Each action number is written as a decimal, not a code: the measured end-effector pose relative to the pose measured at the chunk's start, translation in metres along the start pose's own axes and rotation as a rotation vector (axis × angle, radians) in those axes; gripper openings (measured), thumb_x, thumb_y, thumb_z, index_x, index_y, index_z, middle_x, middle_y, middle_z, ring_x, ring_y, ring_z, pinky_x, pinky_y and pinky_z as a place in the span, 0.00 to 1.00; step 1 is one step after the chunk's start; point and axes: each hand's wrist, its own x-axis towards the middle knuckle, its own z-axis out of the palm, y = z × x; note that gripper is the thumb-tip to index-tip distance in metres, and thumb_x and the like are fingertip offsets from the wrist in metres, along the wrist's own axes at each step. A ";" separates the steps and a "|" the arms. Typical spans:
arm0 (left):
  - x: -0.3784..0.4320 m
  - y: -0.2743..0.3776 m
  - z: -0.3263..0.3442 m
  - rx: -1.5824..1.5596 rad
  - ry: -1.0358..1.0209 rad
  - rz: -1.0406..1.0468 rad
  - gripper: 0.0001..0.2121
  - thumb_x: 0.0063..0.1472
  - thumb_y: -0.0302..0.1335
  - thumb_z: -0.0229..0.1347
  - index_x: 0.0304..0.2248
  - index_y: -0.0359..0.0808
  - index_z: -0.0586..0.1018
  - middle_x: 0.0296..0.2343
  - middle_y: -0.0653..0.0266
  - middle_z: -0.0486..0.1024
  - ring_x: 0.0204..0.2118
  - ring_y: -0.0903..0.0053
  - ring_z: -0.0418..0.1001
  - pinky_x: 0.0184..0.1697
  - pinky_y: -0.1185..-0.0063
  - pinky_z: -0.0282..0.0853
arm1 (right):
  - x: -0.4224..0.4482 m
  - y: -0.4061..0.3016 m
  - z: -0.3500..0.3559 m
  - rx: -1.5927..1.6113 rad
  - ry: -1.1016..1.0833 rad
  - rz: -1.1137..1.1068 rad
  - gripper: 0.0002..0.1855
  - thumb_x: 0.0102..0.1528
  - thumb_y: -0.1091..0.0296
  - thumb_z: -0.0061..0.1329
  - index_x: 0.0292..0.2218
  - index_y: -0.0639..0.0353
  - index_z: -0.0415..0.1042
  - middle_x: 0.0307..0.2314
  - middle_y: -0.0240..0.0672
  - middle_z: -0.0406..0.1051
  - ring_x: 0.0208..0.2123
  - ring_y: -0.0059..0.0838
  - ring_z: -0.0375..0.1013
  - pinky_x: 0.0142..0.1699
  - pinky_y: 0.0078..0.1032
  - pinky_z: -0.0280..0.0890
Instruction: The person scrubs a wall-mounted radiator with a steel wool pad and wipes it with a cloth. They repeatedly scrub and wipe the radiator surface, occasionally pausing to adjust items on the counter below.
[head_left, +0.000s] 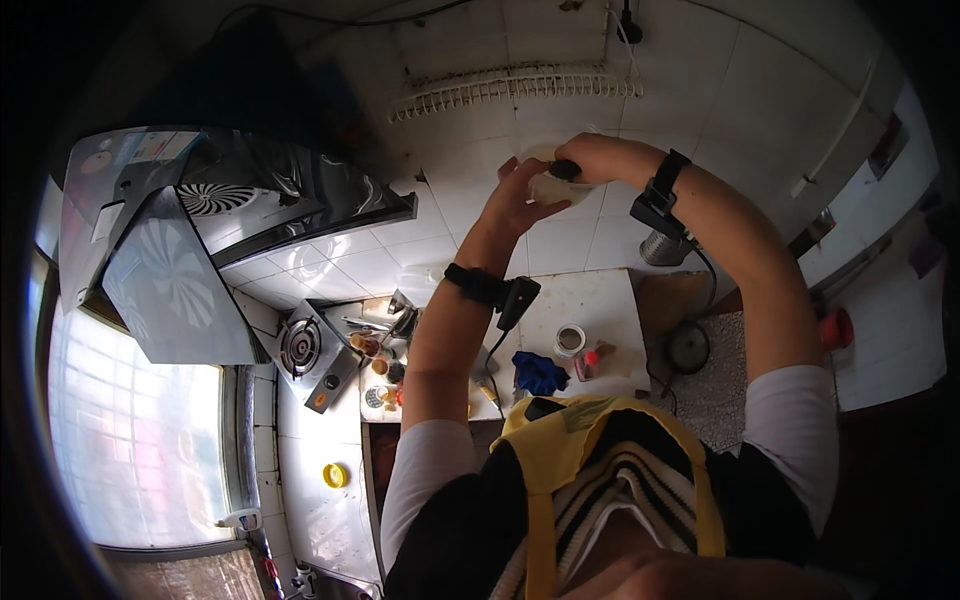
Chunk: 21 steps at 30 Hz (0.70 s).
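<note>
Both arms are raised in front of the white tiled wall. My left hand (517, 196) grips a pale translucent container (551, 190), fingers around its left side and thumb beneath. My right hand (592, 156) is bent over the container's upper side, its fingertips partly hidden. At those fingertips is a small dark bunched thing (564, 169), seemingly a scouring pad, pressed against the container or at its mouth; I cannot tell which.
Above the hands a white wire rack (517, 88) is fixed to the wall. A range hood (300, 202) juts out at left over a gas stove (304, 346). Below, the white counter (600, 300) bears a blue cloth (540, 373), a round tin (570, 341) and several seasoning bottles (367, 345).
</note>
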 end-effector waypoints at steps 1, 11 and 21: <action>0.000 0.000 0.002 0.034 -0.004 0.019 0.22 0.47 0.26 0.55 0.43 0.37 0.63 0.45 0.53 0.57 0.48 0.58 0.60 0.43 0.64 0.72 | 0.001 0.001 -0.001 -0.041 -0.044 0.012 0.17 0.39 0.68 0.56 0.34 0.59 0.71 0.29 0.44 0.72 0.33 0.45 0.71 0.36 0.34 0.65; 0.015 -0.004 0.006 -0.009 -0.045 0.066 0.24 0.48 0.28 0.55 0.45 0.36 0.61 0.46 0.50 0.56 0.48 0.56 0.61 0.43 0.62 0.72 | 0.004 -0.011 -0.026 -0.058 -0.102 0.148 0.15 0.41 0.67 0.54 0.33 0.60 0.71 0.28 0.41 0.72 0.32 0.40 0.71 0.35 0.30 0.64; 0.007 0.010 0.018 -0.099 -0.157 -0.034 0.22 0.46 0.27 0.57 0.42 0.36 0.63 0.45 0.58 0.53 0.49 0.60 0.56 0.44 0.64 0.71 | -0.053 -0.035 -0.086 0.018 0.325 0.037 0.23 0.46 0.66 0.54 0.42 0.65 0.64 0.33 0.42 0.70 0.35 0.39 0.70 0.40 0.30 0.64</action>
